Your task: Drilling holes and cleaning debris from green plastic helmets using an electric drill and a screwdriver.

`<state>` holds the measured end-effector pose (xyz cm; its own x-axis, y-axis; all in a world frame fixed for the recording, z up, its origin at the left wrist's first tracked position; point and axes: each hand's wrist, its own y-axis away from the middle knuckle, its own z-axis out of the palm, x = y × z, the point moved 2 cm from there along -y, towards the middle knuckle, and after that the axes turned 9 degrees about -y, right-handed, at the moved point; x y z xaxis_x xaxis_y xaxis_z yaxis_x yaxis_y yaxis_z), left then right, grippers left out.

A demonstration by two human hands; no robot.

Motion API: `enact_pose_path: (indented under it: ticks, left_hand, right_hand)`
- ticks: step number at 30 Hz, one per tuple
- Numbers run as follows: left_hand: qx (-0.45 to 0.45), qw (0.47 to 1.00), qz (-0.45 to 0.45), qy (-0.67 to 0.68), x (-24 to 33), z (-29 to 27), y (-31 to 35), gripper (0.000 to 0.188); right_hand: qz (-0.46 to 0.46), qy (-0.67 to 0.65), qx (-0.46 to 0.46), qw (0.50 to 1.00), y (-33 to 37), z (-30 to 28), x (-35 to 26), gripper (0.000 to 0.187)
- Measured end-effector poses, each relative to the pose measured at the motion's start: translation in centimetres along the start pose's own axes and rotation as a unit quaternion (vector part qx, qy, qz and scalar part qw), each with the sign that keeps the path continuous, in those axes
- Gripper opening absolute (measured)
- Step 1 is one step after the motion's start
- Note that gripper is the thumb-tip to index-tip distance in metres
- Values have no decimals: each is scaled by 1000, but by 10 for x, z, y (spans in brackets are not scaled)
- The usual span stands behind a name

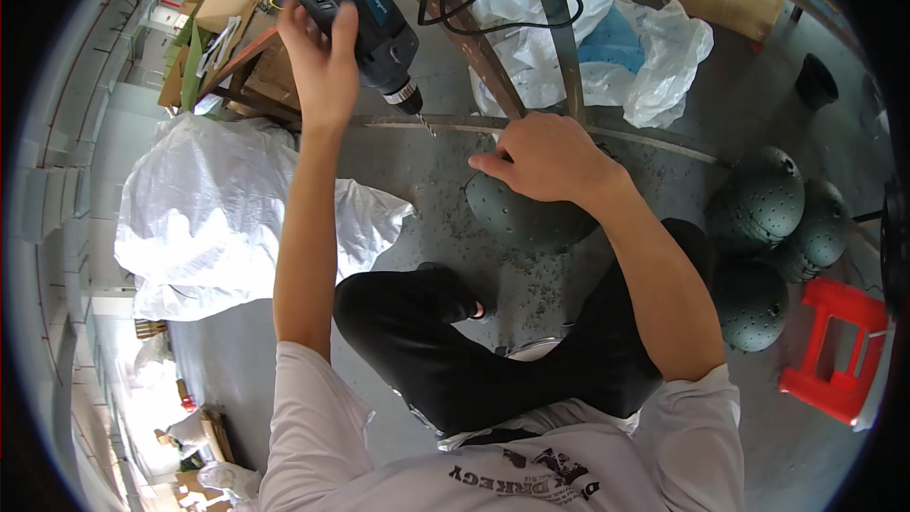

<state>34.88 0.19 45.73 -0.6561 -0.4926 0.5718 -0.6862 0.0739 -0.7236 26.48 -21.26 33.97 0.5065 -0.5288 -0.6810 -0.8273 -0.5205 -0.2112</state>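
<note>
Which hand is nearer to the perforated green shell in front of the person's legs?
The right. The right hand is at the far edge of the perforated green shell; the left hand is farther off, ahead and leftward, on the drill.

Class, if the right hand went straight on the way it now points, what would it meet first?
Probably the drill bit, left of the right hand in view; depth is unclear, so it might pass by.

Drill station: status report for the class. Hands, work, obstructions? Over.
Left hand gripping drill. Right hand at perforated shell, grip hidden. Bit apart from shell. Cable loops beyond, clear of bit.
</note>
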Motion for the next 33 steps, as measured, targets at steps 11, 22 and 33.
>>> enact_pose_path:
  ticks: [11,22,33]
  left_hand:
    - [-328,884,-298,146,-68,-18,123,63]
    - [-462,827,-295,120,-76,-45,143,58]
    - [-468,849,-236,61,-113,-50,160,29]
  right_hand:
    - [144,-192,105,965,-22,-14,16,62]
    - [208,-352,130,903,-34,30,29,59]
    - [218,-94,64,969,-44,71,59,65]
